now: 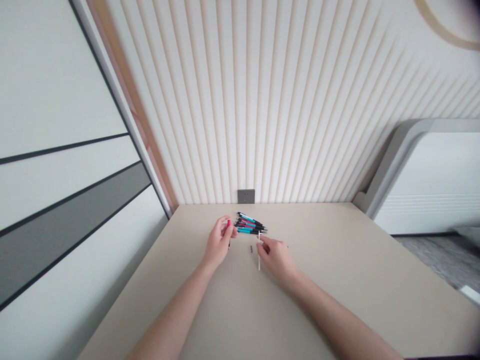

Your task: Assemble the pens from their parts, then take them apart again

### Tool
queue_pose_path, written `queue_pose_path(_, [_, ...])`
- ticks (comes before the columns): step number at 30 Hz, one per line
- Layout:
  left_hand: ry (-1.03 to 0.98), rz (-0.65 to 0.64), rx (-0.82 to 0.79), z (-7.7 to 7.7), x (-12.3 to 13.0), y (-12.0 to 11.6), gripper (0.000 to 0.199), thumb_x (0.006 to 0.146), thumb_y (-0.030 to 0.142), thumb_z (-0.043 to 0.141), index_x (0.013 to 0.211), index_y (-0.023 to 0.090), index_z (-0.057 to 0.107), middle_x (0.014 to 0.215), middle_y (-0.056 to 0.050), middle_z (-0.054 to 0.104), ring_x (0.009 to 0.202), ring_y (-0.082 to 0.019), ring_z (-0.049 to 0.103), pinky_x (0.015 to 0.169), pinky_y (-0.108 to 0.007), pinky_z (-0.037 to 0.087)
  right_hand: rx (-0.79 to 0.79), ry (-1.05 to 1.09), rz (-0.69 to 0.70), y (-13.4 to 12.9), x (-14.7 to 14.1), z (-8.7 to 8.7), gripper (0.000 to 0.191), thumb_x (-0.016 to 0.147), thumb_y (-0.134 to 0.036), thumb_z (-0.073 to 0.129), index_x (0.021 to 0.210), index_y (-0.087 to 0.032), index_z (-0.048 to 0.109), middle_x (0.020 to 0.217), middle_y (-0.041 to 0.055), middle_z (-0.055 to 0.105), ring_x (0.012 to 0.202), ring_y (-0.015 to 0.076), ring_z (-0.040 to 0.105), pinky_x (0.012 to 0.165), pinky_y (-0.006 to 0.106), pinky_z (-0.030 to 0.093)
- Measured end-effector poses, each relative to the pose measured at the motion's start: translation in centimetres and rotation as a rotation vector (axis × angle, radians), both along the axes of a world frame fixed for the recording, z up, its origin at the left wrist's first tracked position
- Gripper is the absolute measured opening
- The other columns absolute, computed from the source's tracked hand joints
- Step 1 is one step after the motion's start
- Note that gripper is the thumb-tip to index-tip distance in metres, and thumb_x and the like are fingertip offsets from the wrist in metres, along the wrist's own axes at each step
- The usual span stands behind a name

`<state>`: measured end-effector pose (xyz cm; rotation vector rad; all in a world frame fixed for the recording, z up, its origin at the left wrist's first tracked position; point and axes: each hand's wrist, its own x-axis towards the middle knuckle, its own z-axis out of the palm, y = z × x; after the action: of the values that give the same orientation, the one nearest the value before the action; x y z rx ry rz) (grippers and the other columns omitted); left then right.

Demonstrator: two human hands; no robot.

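While the left hand [218, 241] pinches one red pen [229, 223], the right hand [276, 255] holds one white rod [259, 261] in a narrow grip; a light pinch should keep the thin rod from bending. One dark bit [251, 248] lies between the hands on the table [232, 310]. Far of them, at least four pens [250, 225] overlap, too tangled to count exactly.

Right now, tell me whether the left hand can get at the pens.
Probably yes: the left hand is right beside the pens with nothing visible blocking it, though its fingers already hold something pink.
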<state>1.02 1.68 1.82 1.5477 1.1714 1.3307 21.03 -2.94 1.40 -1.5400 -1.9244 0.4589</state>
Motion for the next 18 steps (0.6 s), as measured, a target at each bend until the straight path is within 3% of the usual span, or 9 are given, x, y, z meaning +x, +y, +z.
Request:
queue_pose_path(4, [-0.424,-0.007,-0.177,0.0,0.1,0.3,0.041,0.08,0.042,0.069,0.107,0.016,0.05,0.098,-0.011,0.072,0.078,-0.017,0.067,0.072,-0.029,0.052,-0.069,-0.152,0.062,-0.6,-2.4,-0.2,0.025,0.093,-0.029,0.044,0.086,-0.023,0.067,0.071,0.0004,0.07,0.063,0.014,0.061,0.059,0.022,0.034])
queue_pose_path(7, [-0.509,0.051,-0.257,-0.1,0.3,0.4,0.043,0.071,0.04,0.076,0.099,0.016,0.053,0.099,-0.011,0.074,0.062,-0.01,0.062,0.056,-0.02,0.044,-0.065,-0.245,0.1,-0.6,-3.2,-0.3,0.021,0.092,-0.03,0.048,0.083,-0.023,0.066,0.074,0.0028,0.07,0.069,0.017,0.064,0.061,0.023,0.036])
queue_pose_path(9, [-0.534,0.081,-0.283,-0.2,0.4,0.3,0.043,0.069,0.038,0.078,0.096,0.016,0.055,0.095,-0.009,0.075,0.049,-0.005,0.052,0.048,-0.017,0.036,-0.03,-0.232,0.124,-0.5,-3.4,-0.4,0.018,0.091,-0.033,0.052,0.092,-0.023,0.066,0.077,0.0041,0.07,0.074,0.0192,0.064,0.066,0.025,0.039])
queue_pose_path(14, [-0.689,-0.059,-0.333,-0.1,1.4,-0.4,0.039,0.067,0.031,0.083,0.091,0.016,0.056,0.095,-0.007,0.074,0.057,-0.005,0.056,0.056,-0.016,0.043,0.063,0.12,0.183,-0.1,-3.2,-0.7,0.048,0.085,-0.033,0.063,0.131,-0.023,0.052,0.09,0.0031,0.07,0.075,0.0176,0.061,0.077,0.029,0.045])
queue_pose_path(18, [-0.716,-0.229,-0.372,-0.1,2.4,-1.2,0.034,0.07,0.031,0.082,0.089,0.015,0.059,0.093,-0.005,0.073,0.062,-0.007,0.06,0.062,-0.019,0.047,0.136,0.406,0.109,0.4,-2.2,-0.4,0.027,0.089,-0.033,0.056,0.112,-0.022,0.065,0.092,0.0036,0.07,0.072,0.0162,0.058,0.072,0.028,0.046])
